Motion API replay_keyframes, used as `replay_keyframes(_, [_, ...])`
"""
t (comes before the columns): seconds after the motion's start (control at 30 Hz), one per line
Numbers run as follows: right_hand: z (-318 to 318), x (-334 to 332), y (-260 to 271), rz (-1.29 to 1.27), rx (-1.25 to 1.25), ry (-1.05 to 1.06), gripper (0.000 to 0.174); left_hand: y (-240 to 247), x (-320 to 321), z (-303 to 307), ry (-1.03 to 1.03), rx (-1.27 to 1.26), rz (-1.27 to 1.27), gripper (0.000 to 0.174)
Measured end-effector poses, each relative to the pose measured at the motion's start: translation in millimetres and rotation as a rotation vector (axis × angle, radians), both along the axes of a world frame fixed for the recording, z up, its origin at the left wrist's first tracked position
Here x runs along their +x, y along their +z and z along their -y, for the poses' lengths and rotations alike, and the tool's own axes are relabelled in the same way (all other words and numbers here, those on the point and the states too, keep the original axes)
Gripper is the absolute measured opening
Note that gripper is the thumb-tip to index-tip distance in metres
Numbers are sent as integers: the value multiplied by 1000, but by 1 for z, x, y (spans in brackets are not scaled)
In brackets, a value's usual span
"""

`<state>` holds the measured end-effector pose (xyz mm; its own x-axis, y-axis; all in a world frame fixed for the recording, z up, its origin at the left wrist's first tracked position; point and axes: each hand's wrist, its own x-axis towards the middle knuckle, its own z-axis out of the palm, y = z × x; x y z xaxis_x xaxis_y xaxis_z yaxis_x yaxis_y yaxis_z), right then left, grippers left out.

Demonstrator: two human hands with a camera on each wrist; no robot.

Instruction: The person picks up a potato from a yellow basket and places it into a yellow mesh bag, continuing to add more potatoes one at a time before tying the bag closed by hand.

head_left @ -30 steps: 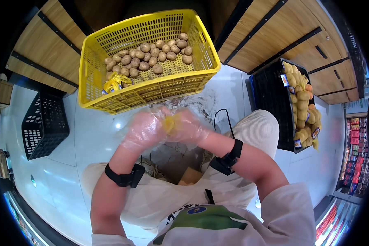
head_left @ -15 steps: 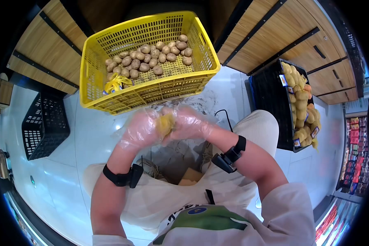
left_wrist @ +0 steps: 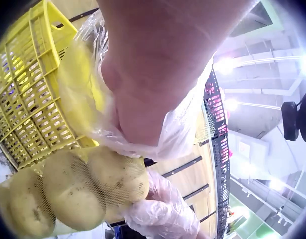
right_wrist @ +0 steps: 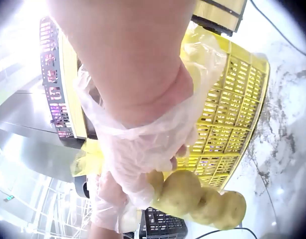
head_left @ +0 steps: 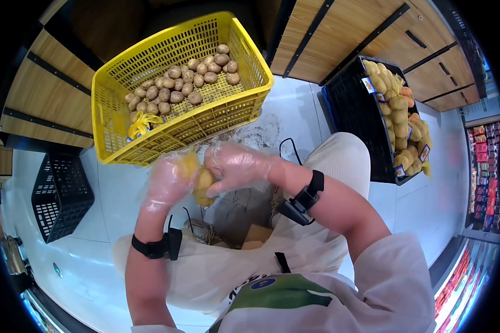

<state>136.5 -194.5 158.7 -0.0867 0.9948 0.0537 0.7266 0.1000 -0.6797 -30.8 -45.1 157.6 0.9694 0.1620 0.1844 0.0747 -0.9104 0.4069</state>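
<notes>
Both hands wear clear plastic gloves and are close together in front of the yellow crate. My left hand (head_left: 172, 180) grips the gathered yellow mesh at the upper end of a net bag of potatoes (head_left: 204, 187). The bag hangs down between the hands; several potatoes show through its mesh in the left wrist view. My right hand (head_left: 236, 165) holds the upper part of the bag, its thumb along the top potato. In the right wrist view, loose yellow mesh (right_wrist: 88, 160) sticks out past the left hand; the fingers partly hide the bag's neck.
The yellow crate (head_left: 200, 125) holds loose potatoes (head_left: 175, 83) and a bundle of yellow net bags (head_left: 144, 123). At right, a black crate (head_left: 355, 122) carries filled net bags (head_left: 397, 105). Another black crate (head_left: 64, 191) stands at left. Wooden cabinets (head_left: 350, 33) line the back.
The hands have shifted left and drawn slightly apart, and the potato bag now hangs visibly between them. The head view has turned, so the crates appear shifted.
</notes>
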Motion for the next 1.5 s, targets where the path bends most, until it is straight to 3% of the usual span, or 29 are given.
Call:
replay_keyframes(0.03, [2, 3, -3, -3, -2, -3, 39, 1, -1, -1, -28, 25, 31, 11])
replay_keyframes(0.1, [4, 6, -10, -273, -47, 121, 45, 2, -1, -2, -49, 5, 45, 11])
replay_keyframes(0.13, [5, 7, -13, -275, -49, 119, 45, 3, -1, -2, -67, -14, 61, 10])
replay_keyframes(0.2, [6, 6, -16, -518, -200, 99, 40, 8, -1, 1, -78, -57, 120, 10])
replay_keyframes(0.33, [-1, 3, -10, -557, -173, 26, 37, 12, -2, 1, -83, -96, 178, 12])
replay_keyframes(0.4, [-2, -3, -7, -814, -124, -2, 37, 13, -4, 3, -59, -106, 177, 11])
replay_keyframes(0.43, [-4, -1, -5, -813, -124, -6, 37, 14, -3, 4, -31, -118, 178, 11])
replay_keyframes(0.5, [-7, 3, -1, -476, -293, 73, 46, 20, -2, 6, -17, -138, 129, 11])
replay_keyframes(0.63, [-11, -6, -17, -548, -209, 45, 52, 18, -1, 6, 5, -210, 72, 13])
replay_keyframes(0.7, [-15, -16, -24, -491, 280, -21, 53, 16, 1, 9, 6, -196, 88, 13])
replay_keyframes(0.83, [-7, -21, -13, -273, 302, -41, 53, 9, 4, 17, 7, -37, 153, 14])
replay_keyframes(0.9, [-5, -29, -3, 18, 38, -291, 51, 10, 8, 21, 25, -103, 84, 14])
replay_keyframes(0.93, [-5, -30, 0, 25, 35, -293, 51, 10, 8, 23, 52, -162, 10, 13])
replay_keyframes(1.0, [-6, -29, 4, 129, -289, -327, 50, 2, 10, 29, 46, -86, 54, 14])
replay_keyframes(1.17, [-3, -30, -23, 60, -416, -332, 46, -26, 10, 40, 126, -30, 51, 23])
replay_keyframes(1.23, [-2, -29, -31, 19, -438, -322, 42, -38, 6, 36, 161, 41, -111, 22])
replay_keyframes(1.3, [4, -27, -39, -235, -441, -197, 48, -43, 2, 35, 163, 7, -87, 23])
replay_keyframes(1.4, [12, -21, -37, -408, -360, -57, 47, -45, -3, 35, 175, -70, -79, 24])
replay_keyframes(1.5, [4, -21, -64, -252, -353, -2, 45, -42, -6, 39, 185, -102, -126, 22])
